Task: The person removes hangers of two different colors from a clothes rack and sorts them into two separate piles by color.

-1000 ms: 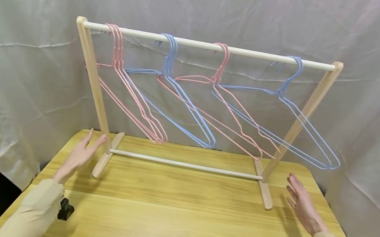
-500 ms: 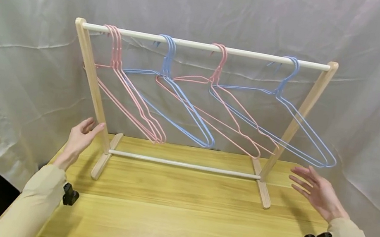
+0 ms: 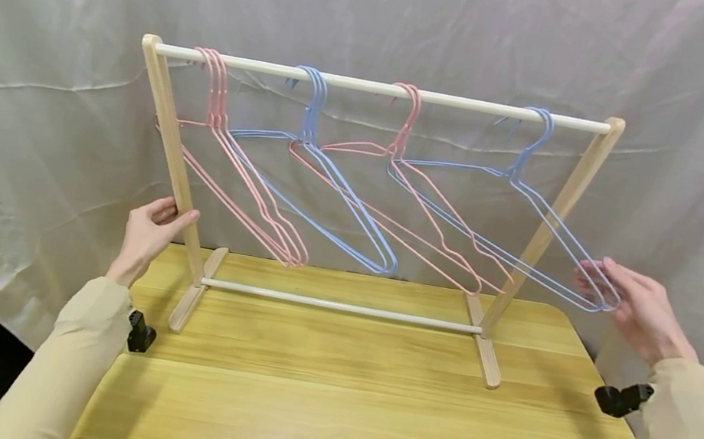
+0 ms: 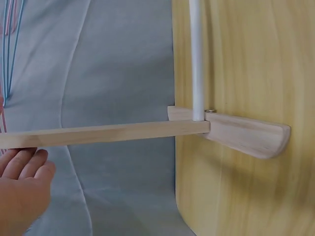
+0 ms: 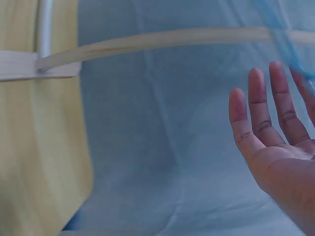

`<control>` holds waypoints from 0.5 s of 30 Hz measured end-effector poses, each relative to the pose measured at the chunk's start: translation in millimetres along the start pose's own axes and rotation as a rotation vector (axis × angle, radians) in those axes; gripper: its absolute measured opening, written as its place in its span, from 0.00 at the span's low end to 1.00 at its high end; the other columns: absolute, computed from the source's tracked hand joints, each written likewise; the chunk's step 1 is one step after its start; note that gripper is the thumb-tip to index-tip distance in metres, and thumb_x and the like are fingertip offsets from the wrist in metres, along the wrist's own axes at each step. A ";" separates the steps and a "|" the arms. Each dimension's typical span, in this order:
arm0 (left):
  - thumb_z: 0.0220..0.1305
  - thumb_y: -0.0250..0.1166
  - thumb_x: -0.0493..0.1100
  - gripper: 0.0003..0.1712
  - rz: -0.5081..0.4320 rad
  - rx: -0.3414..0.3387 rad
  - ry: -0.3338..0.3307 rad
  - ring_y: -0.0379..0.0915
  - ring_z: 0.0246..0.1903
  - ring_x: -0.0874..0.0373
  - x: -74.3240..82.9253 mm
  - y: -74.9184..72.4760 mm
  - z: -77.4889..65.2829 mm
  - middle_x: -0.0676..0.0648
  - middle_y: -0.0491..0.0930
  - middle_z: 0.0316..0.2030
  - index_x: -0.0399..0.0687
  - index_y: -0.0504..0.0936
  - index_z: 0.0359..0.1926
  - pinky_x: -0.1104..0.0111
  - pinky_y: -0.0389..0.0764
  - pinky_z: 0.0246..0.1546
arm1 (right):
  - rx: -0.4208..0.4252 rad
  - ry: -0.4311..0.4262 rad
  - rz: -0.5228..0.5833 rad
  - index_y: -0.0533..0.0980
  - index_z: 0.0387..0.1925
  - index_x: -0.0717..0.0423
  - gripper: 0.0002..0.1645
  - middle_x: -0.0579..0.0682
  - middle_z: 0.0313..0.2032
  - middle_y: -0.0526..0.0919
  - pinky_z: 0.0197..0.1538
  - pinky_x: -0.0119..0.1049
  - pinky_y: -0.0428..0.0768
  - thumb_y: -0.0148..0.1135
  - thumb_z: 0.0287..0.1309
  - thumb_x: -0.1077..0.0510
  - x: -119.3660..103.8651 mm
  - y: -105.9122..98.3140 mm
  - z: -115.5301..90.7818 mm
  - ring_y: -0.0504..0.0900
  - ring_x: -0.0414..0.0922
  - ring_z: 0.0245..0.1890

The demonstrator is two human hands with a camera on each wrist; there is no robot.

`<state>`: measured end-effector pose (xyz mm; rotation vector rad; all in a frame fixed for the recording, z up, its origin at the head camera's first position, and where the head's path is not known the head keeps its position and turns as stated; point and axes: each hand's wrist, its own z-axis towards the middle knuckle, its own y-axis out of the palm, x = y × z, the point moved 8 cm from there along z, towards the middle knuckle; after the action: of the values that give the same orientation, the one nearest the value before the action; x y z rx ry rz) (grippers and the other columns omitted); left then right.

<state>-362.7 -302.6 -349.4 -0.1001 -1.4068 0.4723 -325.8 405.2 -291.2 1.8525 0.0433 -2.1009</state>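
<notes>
In the head view a wooden clothes rack (image 3: 382, 89) holds pink and blue wire hangers. My left hand (image 3: 148, 236) is at the rack's left post (image 3: 172, 131), thumb in front and fingers on the outer side. Fingertips meet the post's edge in the left wrist view; the thumb is mostly out of frame. On the right, my right hand (image 3: 651, 312) surrounds the lower corner of the rightmost blue hangers (image 3: 521, 160), thumb in front, fingers partly behind. The right wrist view shows these fingers (image 5: 257, 93) nearly straight, close to the blurred blue wire.
Further along the rail hang pink hangers (image 3: 215, 107), blue hangers (image 3: 310, 123) and another pink group (image 3: 402, 136). The rack's feet (image 3: 487, 360) stand on a wooden table (image 3: 320, 408), before a grey curtain (image 3: 386, 15). A white bar (image 3: 344, 306) joins the feet.
My left hand has risen and come to the left post. The right hand has moved up and outward, from over the table to the blue hangers' lower corner. The hangers stay about where they were.
</notes>
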 end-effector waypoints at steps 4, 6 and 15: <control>0.66 0.67 0.54 0.39 0.003 0.084 -0.004 0.76 0.62 0.59 4.3 -5.1 3.6 0.34 0.73 0.67 0.40 0.68 0.72 0.89 0.74 0.45 | 0.047 -0.034 -0.105 0.85 0.50 0.55 0.20 0.47 0.43 0.91 0.48 0.28 0.84 0.45 0.77 0.62 -17.2 11.5 8.3 0.90 0.43 0.41; 0.65 0.69 0.52 0.37 0.001 0.134 -0.009 0.78 0.52 0.71 5.5 -8.3 4.9 0.35 0.76 0.65 0.40 0.72 0.70 0.89 0.74 0.43 | 0.050 -0.045 -0.155 0.86 0.49 0.54 0.19 0.45 0.42 0.91 0.47 0.26 0.84 0.48 0.76 0.63 -22.7 18.2 12.2 0.90 0.42 0.40; 0.62 0.72 0.43 0.25 0.028 0.285 0.048 0.72 0.29 0.90 11.1 -16.4 10.2 0.34 0.81 0.54 0.36 0.83 0.58 0.89 0.74 0.36 | -0.007 -0.104 -0.354 0.85 0.48 0.60 0.15 0.44 0.36 0.91 0.42 0.26 0.83 0.53 0.71 0.68 -40.0 42.7 27.3 0.87 0.38 0.34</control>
<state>-367.3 -315.4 -331.7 0.0994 -1.2797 0.6845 -336.7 367.5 -239.9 1.8365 0.3781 -2.4219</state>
